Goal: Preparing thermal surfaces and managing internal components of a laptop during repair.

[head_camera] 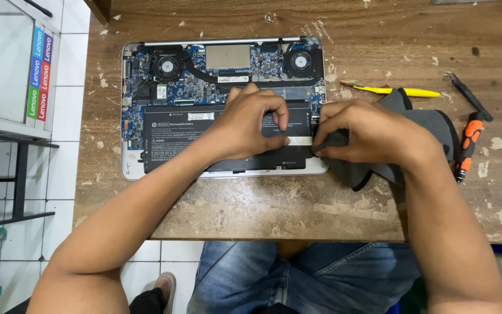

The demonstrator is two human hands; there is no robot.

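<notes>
Hands (251, 125) (364, 131) over laptop battery (172, 136) (right edge hidden), cloth (419, 125) beneath.

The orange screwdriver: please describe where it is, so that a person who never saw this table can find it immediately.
Start from the opened laptop on the worn wooden table, then go right, past the right hand pressing a grey cloth. The orange screwdriver lies just beyond the cloth's right edge. Its orange-and-black handle sets it apart from the yellow tool and the black tweezers above it.
</notes>
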